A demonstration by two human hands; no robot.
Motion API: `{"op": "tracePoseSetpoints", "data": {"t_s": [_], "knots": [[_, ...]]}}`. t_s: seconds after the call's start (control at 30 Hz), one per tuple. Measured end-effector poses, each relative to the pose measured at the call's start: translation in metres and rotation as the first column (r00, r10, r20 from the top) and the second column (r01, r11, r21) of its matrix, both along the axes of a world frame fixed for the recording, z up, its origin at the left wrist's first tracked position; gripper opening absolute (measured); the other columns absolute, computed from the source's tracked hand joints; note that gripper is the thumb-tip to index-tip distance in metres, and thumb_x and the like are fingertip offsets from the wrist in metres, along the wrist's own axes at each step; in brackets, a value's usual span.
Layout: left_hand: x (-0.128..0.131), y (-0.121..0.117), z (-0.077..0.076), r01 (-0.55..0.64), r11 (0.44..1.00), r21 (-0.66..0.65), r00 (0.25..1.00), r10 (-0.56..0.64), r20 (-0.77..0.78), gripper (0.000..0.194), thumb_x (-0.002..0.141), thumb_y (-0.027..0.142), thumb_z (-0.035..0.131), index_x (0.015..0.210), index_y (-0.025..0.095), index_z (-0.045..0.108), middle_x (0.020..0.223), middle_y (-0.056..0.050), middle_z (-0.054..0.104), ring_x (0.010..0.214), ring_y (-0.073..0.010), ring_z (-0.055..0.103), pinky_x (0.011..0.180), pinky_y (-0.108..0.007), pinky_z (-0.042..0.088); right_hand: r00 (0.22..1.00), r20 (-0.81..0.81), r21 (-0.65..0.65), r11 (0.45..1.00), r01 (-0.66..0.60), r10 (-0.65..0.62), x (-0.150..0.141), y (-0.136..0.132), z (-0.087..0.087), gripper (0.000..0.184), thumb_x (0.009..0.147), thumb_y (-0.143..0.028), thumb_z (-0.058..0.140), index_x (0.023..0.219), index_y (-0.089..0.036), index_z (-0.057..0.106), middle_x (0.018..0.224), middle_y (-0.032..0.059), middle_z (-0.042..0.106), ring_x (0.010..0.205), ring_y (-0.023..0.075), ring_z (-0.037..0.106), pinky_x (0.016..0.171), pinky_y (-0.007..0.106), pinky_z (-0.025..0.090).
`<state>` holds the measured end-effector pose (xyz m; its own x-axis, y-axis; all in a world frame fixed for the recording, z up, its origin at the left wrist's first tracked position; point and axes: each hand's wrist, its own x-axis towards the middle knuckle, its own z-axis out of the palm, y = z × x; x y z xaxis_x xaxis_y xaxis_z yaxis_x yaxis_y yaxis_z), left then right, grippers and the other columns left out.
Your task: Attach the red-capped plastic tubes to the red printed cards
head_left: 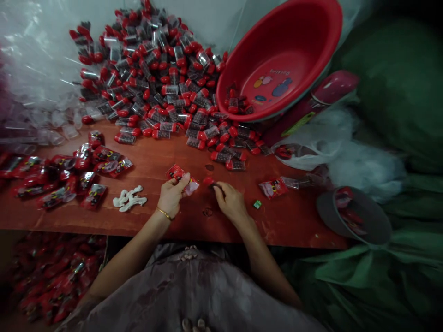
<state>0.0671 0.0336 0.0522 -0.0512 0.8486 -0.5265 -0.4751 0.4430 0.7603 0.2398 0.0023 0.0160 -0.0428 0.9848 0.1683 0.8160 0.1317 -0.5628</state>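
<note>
Near the table's front, my left hand (170,197) pinches a small red printed plastic packet (176,172), with its thumb lying over the packet's face. A short gap to the right, my right hand (231,199) is closed on a small brush-like piece with a red end (208,180) and a dark part at the fingertips. The fingers cover much of that piece. To the right lies another red printed packet (272,188) beside a clear plastic tube (290,183). A small green-and-white square (257,204) rests near my right wrist.
Behind my hands rises a big heap of red-capped clear tubes (169,90). A red basin (297,41) tilts at back right by a pink bottle (332,87). Filled packets (83,157) and white gloves (129,198) lie left. A grey bowl (377,221) stands at the right edge.
</note>
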Motion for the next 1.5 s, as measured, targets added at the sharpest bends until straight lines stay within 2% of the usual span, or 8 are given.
{"op": "tracePoseSetpoints", "data": {"t_s": [0.17, 0.33, 0.4, 0.87, 1.07, 1.13, 1.3, 1.5], "knots": [[0.011, -0.007, -0.002, 0.015, 0.999, 0.044, 0.995, -0.010, -0.099, 0.045, 0.042, 0.046, 0.082, 0.066, 0.012, 0.065, 0.058, 0.000, 0.063, 0.050, -0.0089, 0.054, 0.048, -0.021, 0.044, 0.803, -0.592, -0.205, 0.976, -0.066, -0.070, -0.007, -0.036, 0.012, 0.026, 0.089, -0.042, 0.043, 0.091, -0.020, 0.059, 0.063, -0.0008, 0.068, 0.056, 0.0139, 0.064, 0.062, 0.027, 0.051], [0.018, -0.017, -0.005, 0.093, 0.991, 0.100, 0.985, -0.077, -0.153, 0.041, 0.047, 0.047, 0.079, 0.065, 0.012, 0.067, 0.056, 0.001, 0.062, 0.049, -0.0085, 0.052, 0.046, -0.020, 0.042, 0.222, -0.910, -0.345, 0.936, 0.064, -0.351, -0.025, -0.034, 0.007, 0.031, 0.076, -0.050, 0.060, 0.071, -0.019, 0.053, 0.063, -0.0032, 0.065, 0.039, 0.0080, 0.052, 0.046, 0.025, 0.050], [0.019, -0.021, -0.005, 0.122, 0.989, 0.088, 0.983, -0.108, -0.148, 0.040, 0.046, 0.046, 0.080, 0.064, 0.013, 0.067, 0.057, 0.000, 0.063, 0.049, -0.0092, 0.053, 0.046, -0.021, 0.044, 0.112, -0.920, -0.372, 0.927, 0.050, -0.375, -0.031, -0.029, 0.006, 0.031, 0.072, -0.048, 0.064, 0.072, -0.020, 0.052, 0.058, -0.0043, 0.063, 0.040, 0.0090, 0.053, 0.044, 0.024, 0.050], [0.021, -0.017, -0.017, 0.244, 0.919, 0.308, 0.935, -0.139, -0.326, 0.031, 0.064, 0.044, 0.071, 0.067, 0.013, 0.065, 0.056, 0.001, 0.058, 0.050, -0.0086, 0.048, 0.049, -0.021, 0.040, 0.356, -0.880, -0.274, 0.948, 0.161, -0.315, -0.043, -0.024, -0.001, 0.034, 0.062, -0.030, 0.077, 0.086, -0.020, 0.055, 0.061, -0.0083, 0.061, 0.049, 0.0080, 0.055, 0.051, 0.020, 0.046], [0.008, -0.026, -0.007, 0.387, 0.842, 0.375, 0.875, -0.207, -0.437, 0.039, 0.075, 0.048, 0.060, 0.092, 0.014, 0.064, 0.071, -0.003, 0.064, 0.061, -0.0130, 0.056, 0.057, -0.024, 0.044, 0.279, -0.894, -0.306, 0.932, 0.192, -0.351, -0.046, -0.021, 0.004, 0.027, 0.059, -0.028, 0.077, 0.073, -0.018, 0.056, 0.057, -0.0077, 0.060, 0.044, 0.0058, 0.051, 0.044, 0.017, 0.041], [-0.021, -0.029, 0.000, 0.435, 0.818, 0.376, 0.734, -0.080, -0.674, 0.042, 0.079, 0.045, 0.057, 0.109, 0.016, 0.060, 0.088, -0.007, 0.067, 0.076, -0.0173, 0.060, 0.070, -0.028, 0.047, 0.247, -0.898, -0.324, 0.927, 0.191, -0.365, -0.046, -0.021, 0.007, 0.026, 0.060, -0.028, 0.077, 0.068, -0.018, 0.055, 0.051, -0.0079, 0.058, 0.042, 0.0054, 0.050, 0.043, 0.017, 0.041], [-0.117, -0.032, 0.000, 0.425, 0.905, -0.003, -0.185, 0.084, -0.979, 0.042, 0.071, 0.046, 0.064, 0.100, 0.015, 0.067, 0.115, -0.017, 0.062, 0.102, -0.0333, 0.055, 0.088, -0.046, 0.038, 0.230, -0.894, -0.361, 0.923, 0.134, -0.384, -0.044, -0.022, 0.007, 0.029, 0.059, -0.031, 0.077, 0.068, -0.019, 0.052, 0.041, -0.0096, 0.053, 0.040, 0.0083, 0.054, 0.041, 0.017, 0.041], [-0.154, -0.024, -0.016, 0.542, 0.829, -0.138, -0.327, 0.057, -0.943, 0.039, 0.087, 0.036, 0.039, 0.072, 0.017, 0.070, 0.090, -0.010, 0.072, 0.085, -0.0244, 0.062, 0.084, -0.038, 0.039, 0.242, -0.906, -0.329, 0.937, 0.119, -0.348, -0.047, -0.019, 0.007, 0.027, 0.062, -0.031, 0.077, 0.071, -0.018, 0.055, 0.043, -0.0088, 0.054, 0.042, 0.0094, 0.056, 0.042, 0.018, 0.042]]}}
